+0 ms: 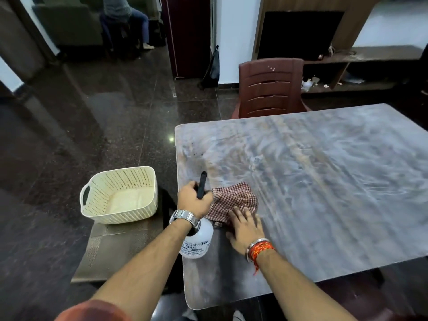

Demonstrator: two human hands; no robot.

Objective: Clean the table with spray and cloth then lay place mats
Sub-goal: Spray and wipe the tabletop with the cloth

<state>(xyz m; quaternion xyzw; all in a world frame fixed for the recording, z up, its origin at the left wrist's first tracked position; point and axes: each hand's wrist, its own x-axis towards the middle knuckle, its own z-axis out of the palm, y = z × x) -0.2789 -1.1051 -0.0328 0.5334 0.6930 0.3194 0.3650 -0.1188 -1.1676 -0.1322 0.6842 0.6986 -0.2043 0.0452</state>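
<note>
The checked cloth (pixel 234 200) lay on the table (pixel 324 181) near its left edge, pressed flat under the right hand (pixel 245 228). The left hand (pixel 193 200) gripped the black head of the sprayer (pixel 196 242) just beside it. A basket (pixel 120 195) sat on mats (pixel 108 251) left of the table.

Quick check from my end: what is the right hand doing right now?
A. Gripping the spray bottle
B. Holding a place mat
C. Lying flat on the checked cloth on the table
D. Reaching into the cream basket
C: the right hand lies palm-down on the edge of the checked cloth on the table, while the left hand grips the top of the spray bottle.
</note>
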